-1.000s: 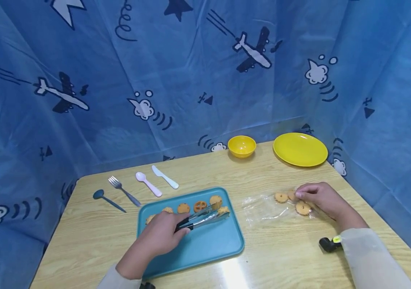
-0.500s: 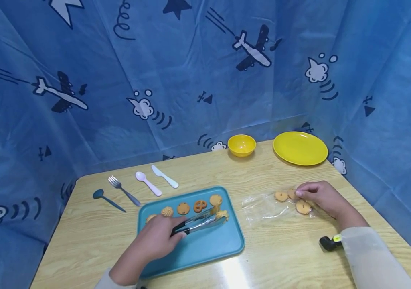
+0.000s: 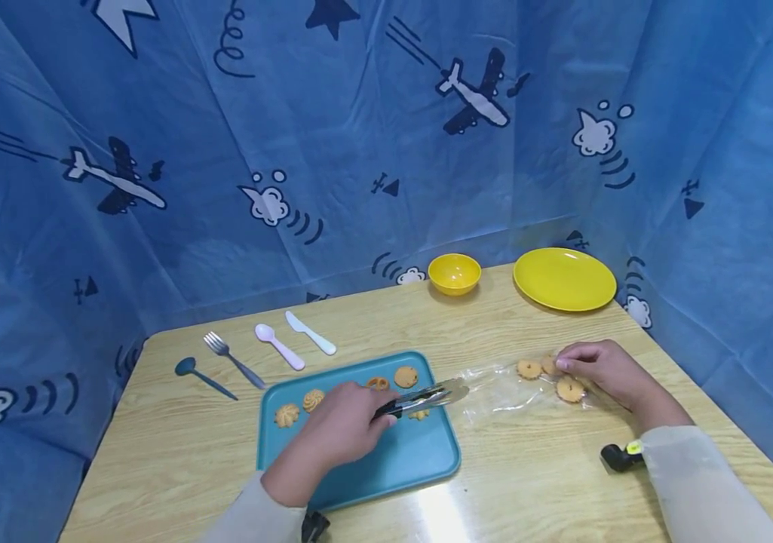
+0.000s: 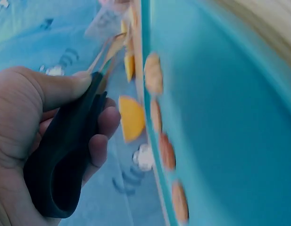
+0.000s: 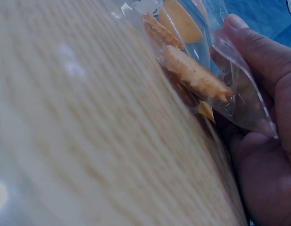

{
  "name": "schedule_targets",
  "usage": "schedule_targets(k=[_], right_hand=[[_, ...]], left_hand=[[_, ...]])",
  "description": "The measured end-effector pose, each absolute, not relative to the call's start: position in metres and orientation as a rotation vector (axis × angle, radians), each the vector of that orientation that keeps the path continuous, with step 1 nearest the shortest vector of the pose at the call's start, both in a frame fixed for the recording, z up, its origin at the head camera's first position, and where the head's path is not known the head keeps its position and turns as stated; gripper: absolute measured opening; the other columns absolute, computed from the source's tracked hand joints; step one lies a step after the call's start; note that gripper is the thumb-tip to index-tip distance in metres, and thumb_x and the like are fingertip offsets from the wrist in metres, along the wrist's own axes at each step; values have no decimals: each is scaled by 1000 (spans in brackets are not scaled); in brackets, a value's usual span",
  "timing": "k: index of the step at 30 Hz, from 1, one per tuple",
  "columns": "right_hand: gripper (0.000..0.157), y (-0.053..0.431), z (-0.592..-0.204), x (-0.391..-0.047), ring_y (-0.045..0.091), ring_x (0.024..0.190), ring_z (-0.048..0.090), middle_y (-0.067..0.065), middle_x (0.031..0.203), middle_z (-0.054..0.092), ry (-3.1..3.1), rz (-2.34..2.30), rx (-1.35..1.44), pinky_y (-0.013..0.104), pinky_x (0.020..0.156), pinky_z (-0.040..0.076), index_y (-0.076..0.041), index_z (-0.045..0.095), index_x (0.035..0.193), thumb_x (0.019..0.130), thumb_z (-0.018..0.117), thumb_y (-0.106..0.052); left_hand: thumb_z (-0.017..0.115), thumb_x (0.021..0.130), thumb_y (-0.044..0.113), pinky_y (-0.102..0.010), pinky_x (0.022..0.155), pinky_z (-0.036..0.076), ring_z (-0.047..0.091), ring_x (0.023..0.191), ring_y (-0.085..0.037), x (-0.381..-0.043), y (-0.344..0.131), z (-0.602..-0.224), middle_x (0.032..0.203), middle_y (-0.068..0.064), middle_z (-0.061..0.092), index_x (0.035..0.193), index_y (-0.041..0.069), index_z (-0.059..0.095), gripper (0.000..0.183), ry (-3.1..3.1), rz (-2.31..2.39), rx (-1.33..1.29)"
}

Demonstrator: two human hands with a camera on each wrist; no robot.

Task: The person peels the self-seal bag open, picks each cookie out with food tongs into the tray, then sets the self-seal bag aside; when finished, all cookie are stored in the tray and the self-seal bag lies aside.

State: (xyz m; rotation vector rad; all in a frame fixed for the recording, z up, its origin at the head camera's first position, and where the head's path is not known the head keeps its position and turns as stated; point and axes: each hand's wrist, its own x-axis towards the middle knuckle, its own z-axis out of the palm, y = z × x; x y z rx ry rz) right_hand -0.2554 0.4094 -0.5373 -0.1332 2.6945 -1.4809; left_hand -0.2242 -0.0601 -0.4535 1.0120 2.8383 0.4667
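My left hand (image 3: 345, 422) grips the black handles of a pair of metal tongs (image 3: 420, 400), also seen as black handles in the left wrist view. The tongs' tips reach past the right rim of the teal tray (image 3: 386, 467); whether they hold anything is unclear. Several cookies lie in a row on the tray, among them a swirl cookie (image 3: 313, 400), a round cookie (image 3: 406, 376) and a pretzel-shaped cookie (image 3: 377, 383). At the right, my right hand (image 3: 606, 373) pinches the edge of a clear plastic bag (image 3: 488, 388) lying on the table, with cookies (image 5: 197, 73) inside.
A yellow bowl (image 3: 455, 274) and a yellow plate (image 3: 565, 279) stand along the back. Left of them lie a white knife (image 3: 310, 332), a pale spoon (image 3: 280, 346), a grey fork (image 3: 234, 359) and a dark teal spoon (image 3: 205, 377). A blue curtain (image 3: 332, 151) surrounds the table.
My left hand has moved right with the tongs, whose tips went from above the tray's cookies to beyond its right rim. The right hand and bag stay put.
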Motion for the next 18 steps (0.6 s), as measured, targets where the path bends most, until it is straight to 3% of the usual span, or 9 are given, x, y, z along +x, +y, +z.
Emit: schedule_targets(k=[7,10,18], right_hand=[[28,410,-537,-255,0,99,65,3,111,75,2725,-1455,-155,17,89,49,-8,80,105,96,73,-32],[28,409,-538,-255,1,100,65,2,113,74,2724,-1451,-147,18,90,48,-10,81,104,95,73,-35],[31,411,-539,-256,5,102,65,0,112,75,2727,-1415,-108,20,91,48,-14,80,109,94,73,-40]], left_hand=[[64,101,36,-30,56,41,50,56,-9,-230,4,-467,65,9,59,129,22,70,32,2871,253,1126],[65,101,36,-30,53,41,54,57,-10,-230,25,-472,68,7,62,130,18,69,34,2897,210,1126],[65,101,36,-29,51,40,51,56,-8,-238,54,-475,72,7,62,129,20,67,32,2904,260,1032]])
